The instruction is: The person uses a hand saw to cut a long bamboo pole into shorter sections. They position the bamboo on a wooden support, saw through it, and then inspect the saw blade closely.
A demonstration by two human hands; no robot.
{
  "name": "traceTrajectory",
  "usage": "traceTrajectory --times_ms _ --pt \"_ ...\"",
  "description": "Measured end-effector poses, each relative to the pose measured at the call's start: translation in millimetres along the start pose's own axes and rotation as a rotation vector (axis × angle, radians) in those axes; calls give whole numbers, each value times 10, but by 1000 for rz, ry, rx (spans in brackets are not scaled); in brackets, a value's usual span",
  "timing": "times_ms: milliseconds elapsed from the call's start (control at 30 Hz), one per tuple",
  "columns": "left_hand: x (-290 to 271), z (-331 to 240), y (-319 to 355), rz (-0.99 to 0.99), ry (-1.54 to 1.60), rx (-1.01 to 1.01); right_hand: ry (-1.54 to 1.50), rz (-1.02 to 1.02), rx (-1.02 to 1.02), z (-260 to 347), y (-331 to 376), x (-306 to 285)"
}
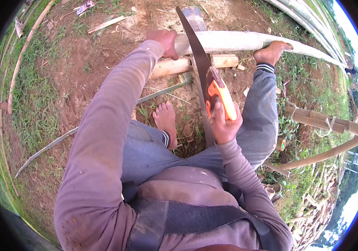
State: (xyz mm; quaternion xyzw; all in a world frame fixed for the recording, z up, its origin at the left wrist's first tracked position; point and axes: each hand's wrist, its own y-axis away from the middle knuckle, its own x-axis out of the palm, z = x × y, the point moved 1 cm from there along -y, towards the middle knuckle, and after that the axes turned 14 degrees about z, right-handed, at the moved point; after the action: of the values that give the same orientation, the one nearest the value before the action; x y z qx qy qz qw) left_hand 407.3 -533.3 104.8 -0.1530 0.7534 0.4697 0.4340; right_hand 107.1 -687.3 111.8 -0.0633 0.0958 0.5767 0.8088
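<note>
A thick pale bamboo pole (pixel 225 41) lies crosswise in front of me, running off to the right. At its left end my left hand (pixel 165 42) is wrapped round it. My right hand (pixel 226 122) grips the orange handle of a handsaw (pixel 199 52). The dark blade points away from me and crosses the pole just right of my left hand; whether its teeth touch the bamboo I cannot tell. My right bare foot (pixel 272 52) presses on the pole farther right. Beneath the pole lies a shorter bamboo piece (pixel 171 67).
A flat plank (pixel 195 19) runs under the pole. My left foot (pixel 164 118) rests on the dirt beside a thin bamboo strip (pixel 162 93). Tied bamboo poles (pixel 317 119) stand at the right, near heaped cut pieces (pixel 315 205). Long poles (pixel 313 21) lie at the far right.
</note>
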Motion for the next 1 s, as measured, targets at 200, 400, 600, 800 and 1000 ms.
traceTrajectory --times_ms 200,400,600,800,1000 --pt "-62 89 39 -45 62 20 103 58 -193 283 -1117 424" --pt "-60 83 82 11 40 -6 47 68 -52 196 797 -349" --pt "1 16 9 -15 21 -2 -43 6 -56 56 -226 145" --pt "-114 53 110 -45 55 6 105 21 -163 236 -1269 541" --pt "-119 55 124 62 60 -8 -22 24 32 223 682 -217"
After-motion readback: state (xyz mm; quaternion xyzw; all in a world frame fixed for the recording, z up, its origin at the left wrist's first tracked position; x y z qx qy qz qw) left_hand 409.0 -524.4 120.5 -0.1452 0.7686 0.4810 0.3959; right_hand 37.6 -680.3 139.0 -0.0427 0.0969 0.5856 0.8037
